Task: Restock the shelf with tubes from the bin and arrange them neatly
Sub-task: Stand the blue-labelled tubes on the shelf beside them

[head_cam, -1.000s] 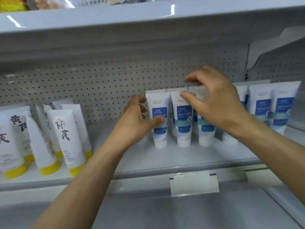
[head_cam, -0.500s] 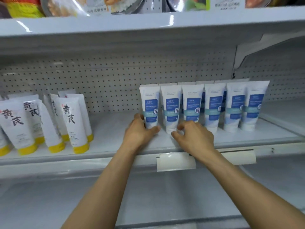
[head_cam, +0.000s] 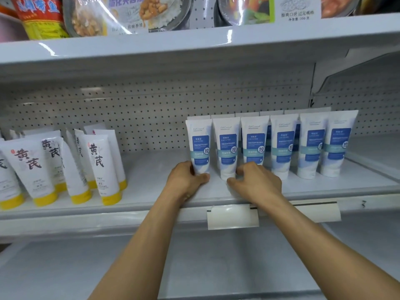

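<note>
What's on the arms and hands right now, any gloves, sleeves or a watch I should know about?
Nothing worn shows. The left hand and right hand are both ungloved. The left forearm and right forearm are bare down to the frame's lower edge, with no sleeve, watch or wristband in view, and no markings that can be made out.
</note>
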Demonstrator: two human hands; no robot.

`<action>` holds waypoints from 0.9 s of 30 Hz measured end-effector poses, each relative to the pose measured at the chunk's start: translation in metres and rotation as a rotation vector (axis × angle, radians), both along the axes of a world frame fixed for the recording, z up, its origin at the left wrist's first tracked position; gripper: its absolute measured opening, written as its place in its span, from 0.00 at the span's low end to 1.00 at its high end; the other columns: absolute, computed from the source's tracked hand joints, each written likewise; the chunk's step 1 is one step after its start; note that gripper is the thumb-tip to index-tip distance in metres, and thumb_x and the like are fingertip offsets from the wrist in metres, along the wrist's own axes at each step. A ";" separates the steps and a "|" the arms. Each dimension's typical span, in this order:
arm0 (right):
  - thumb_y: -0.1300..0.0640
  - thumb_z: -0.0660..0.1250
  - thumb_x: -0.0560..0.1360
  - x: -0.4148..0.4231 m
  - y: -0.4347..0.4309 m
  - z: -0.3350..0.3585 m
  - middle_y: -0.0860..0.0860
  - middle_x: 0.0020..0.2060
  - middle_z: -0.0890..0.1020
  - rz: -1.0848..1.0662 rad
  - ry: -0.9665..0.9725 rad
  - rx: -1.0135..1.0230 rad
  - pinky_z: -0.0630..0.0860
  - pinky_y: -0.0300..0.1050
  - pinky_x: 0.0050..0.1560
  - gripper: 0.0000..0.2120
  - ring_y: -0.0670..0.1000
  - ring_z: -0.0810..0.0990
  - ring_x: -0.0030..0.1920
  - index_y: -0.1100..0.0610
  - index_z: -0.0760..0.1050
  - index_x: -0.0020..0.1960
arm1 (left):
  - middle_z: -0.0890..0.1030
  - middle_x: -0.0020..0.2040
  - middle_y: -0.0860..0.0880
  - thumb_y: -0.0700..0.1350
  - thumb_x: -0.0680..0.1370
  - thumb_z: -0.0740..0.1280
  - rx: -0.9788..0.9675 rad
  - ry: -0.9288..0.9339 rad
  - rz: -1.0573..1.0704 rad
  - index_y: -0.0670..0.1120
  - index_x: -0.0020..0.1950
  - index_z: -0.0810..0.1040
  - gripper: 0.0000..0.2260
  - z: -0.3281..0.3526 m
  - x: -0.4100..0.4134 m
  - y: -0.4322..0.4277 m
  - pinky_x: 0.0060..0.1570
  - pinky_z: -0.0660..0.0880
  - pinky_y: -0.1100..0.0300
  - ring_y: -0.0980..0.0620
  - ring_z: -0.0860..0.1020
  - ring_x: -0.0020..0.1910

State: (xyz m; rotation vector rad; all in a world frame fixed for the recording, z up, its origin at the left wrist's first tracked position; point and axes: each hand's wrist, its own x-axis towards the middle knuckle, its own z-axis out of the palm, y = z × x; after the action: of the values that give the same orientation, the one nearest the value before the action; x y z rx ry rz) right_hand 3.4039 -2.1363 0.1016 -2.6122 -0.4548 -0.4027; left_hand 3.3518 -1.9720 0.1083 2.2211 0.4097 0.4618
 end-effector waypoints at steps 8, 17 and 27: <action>0.44 0.66 0.72 -0.001 0.008 0.007 0.51 0.44 0.80 -0.025 -0.018 0.006 0.69 0.42 0.40 0.12 0.54 0.73 0.40 0.53 0.74 0.44 | 0.82 0.55 0.48 0.48 0.73 0.74 0.002 -0.001 -0.026 0.47 0.58 0.78 0.16 -0.001 0.002 0.002 0.49 0.72 0.59 0.50 0.78 0.48; 0.41 0.68 0.71 -0.005 0.014 0.010 0.49 0.44 0.77 -0.044 -0.007 0.021 0.68 0.42 0.41 0.17 0.53 0.75 0.43 0.52 0.75 0.52 | 0.82 0.56 0.47 0.47 0.74 0.72 0.028 0.004 -0.042 0.46 0.59 0.78 0.14 -0.002 0.004 0.004 0.48 0.70 0.60 0.49 0.78 0.48; 0.39 0.67 0.70 0.003 0.014 0.003 0.49 0.43 0.81 -0.037 -0.022 0.032 0.70 0.43 0.40 0.16 0.54 0.79 0.44 0.51 0.77 0.48 | 0.82 0.53 0.46 0.47 0.74 0.72 0.035 -0.005 -0.027 0.46 0.56 0.79 0.12 -0.002 0.001 0.004 0.46 0.70 0.61 0.49 0.77 0.45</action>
State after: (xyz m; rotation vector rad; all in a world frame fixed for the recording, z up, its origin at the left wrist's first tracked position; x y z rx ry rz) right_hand 3.4069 -2.1227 0.1049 -2.5909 -0.4041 -0.4481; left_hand 3.3533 -1.9677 0.1059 2.2567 0.3710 0.4629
